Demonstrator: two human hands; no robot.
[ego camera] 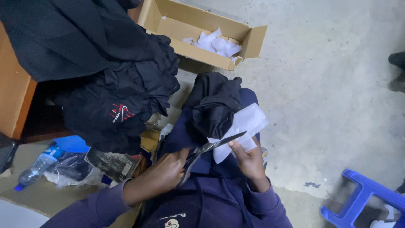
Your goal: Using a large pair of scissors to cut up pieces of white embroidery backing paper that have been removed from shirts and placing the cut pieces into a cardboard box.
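Black fabric dominates the view: 1 dark garment [213, 107] lies bunched on the person's lap, and a white label or backing sheet [247, 126] hangs from its lower edge toward the right hand.

The left hand [162, 173] is closed around the handles of a pair of scissors [211, 147], fingers curled tight through or over the loops. The blades stand partly open and point up and to the right, their tips lying across the white sheet. The right hand [249, 158] pinches the lower part of that sheet between thumb and fingers, holding it taut just beside the blades; it grips nothing else.

As a judgement of progress, the cut on this garment looks to be in hand but not finished, since the white piece is still joined to the cloth and the blades have not closed through it. An open cardboard box [249, 40] on the concrete floor [329, 97] holds several loose white scraps [215, 43], which suggests earlier pieces are already trimmed off. A big heap of black clothing [114, 88] rests on the wooden table [14, 93] to the left; whether those are finished or waiting cannot be told.

Nearby lie a plastic bottle [36, 169] and a blue stool [358, 196].
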